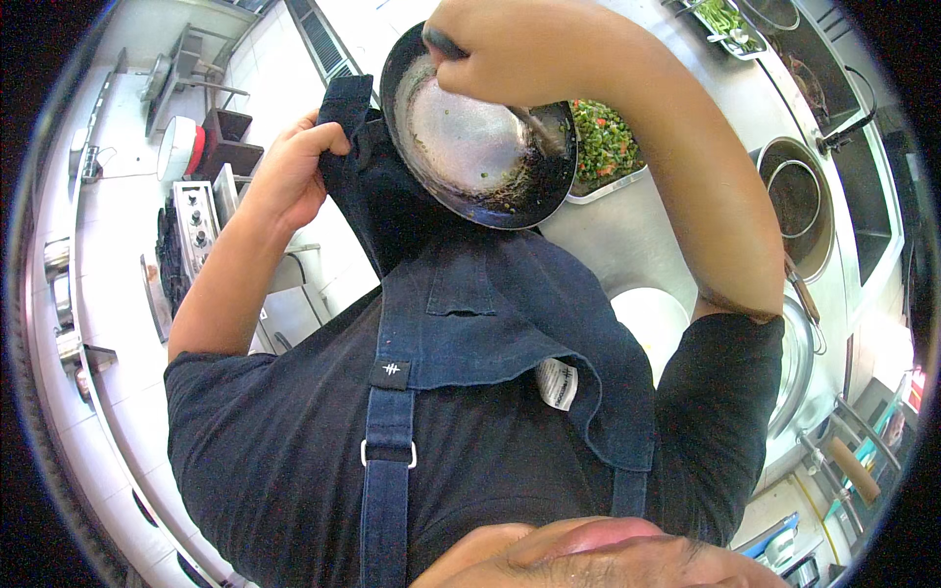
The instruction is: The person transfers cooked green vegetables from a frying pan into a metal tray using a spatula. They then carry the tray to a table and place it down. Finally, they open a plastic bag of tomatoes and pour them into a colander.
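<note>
At the upper left, my left hand (298, 173) grips a gathered edge of the dark blue denim apron (459, 338) and lifts it beside the pan. My right hand (500, 62) is closed in a fist over a worn frying pan (463, 140), around what appears to be its handle; a dark end shows at the fist. The pan's inside faces the camera, with dark residue and small green bits. The raised apron cloth lies against the pan's left rim. Just right of the pan, partly hidden by it and my right forearm, is a metal tray of chopped green and red vegetables (603, 143).
A steel counter (610, 228) holds a white plate (650, 327) near my right side. Further right are a round well with a pot (794, 198), a whisk (803, 294) and a sink (867, 213). A tray of green vegetables (724, 22) stands beyond. At left is a stove (195, 228).
</note>
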Tool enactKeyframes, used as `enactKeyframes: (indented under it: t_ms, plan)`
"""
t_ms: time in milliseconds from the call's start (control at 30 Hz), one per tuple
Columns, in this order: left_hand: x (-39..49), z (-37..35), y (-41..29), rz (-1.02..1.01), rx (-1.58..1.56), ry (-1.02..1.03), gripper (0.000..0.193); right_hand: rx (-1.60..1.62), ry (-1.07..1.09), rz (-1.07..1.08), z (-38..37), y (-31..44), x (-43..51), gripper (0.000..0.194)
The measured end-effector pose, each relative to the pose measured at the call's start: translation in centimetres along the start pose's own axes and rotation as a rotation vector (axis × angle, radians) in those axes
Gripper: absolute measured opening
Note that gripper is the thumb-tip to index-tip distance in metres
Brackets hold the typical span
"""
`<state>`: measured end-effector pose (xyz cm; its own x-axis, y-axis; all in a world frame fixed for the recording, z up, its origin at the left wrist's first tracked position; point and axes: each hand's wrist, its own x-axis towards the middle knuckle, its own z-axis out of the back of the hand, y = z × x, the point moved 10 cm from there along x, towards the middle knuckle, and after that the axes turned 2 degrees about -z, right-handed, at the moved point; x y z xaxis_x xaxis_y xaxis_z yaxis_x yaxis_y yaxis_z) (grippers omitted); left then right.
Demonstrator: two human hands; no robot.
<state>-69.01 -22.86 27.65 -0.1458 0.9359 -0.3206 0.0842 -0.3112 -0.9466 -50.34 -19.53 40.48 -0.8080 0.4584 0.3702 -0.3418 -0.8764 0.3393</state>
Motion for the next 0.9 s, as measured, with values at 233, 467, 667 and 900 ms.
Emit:
enactKeyframes:
  t_ms: [233, 467, 667, 900]
  plan:
    - [-0.3, -0.1, -0.1, 0.009, -0.027, 0.017, 0.030, -0.024, -0.063, -0.169, -0.7, -3.0, -1.0, 0.029]
    - [-0.4, 0.1, 0.0, 0.008, 0.004, -0.014, 0.031, -0.129, -0.141, -0.345, 1.4, -6.1, -3.1, 0.027]
    - [-0.2, 0.5, 0.1, 0.015, 0.002, -0.012, 0.030, 0.022, -0.218, -0.359, 2.6, -6.1, -4.0, 0.026]
    - [-0.3, 0.1, -0.2, -0.003, -0.016, -0.002, 0.031, 0.039, -0.229, -0.382, 0.9, -6.7, -4.2, 0.025]
